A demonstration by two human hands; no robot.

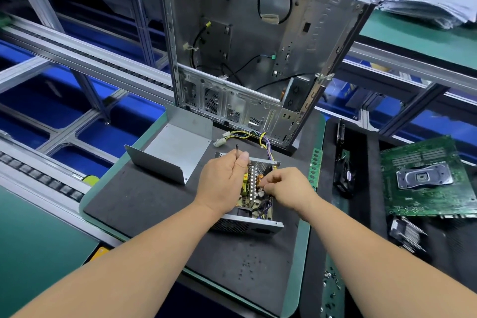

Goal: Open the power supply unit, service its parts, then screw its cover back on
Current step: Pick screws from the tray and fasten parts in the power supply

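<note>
Dark foam matting (144, 204) is carrying the opened grey metal power supply unit (254, 196), its bent steel cover (171, 153) lying just beside it. My left hand (223, 183) is gripping a thin dark tool (237, 150); my right hand (286, 186) is pinching something small among the parts. I am risking slipping and bending components.

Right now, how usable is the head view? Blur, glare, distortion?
Head view: the open power supply unit and both hands, left hand and right hand, are sharp and evenly lit; strong wide-angle bending of the conveyor rails; mild sheen on the removed cover, nothing blown out; the heatsink at the right edge is smeared.
</note>
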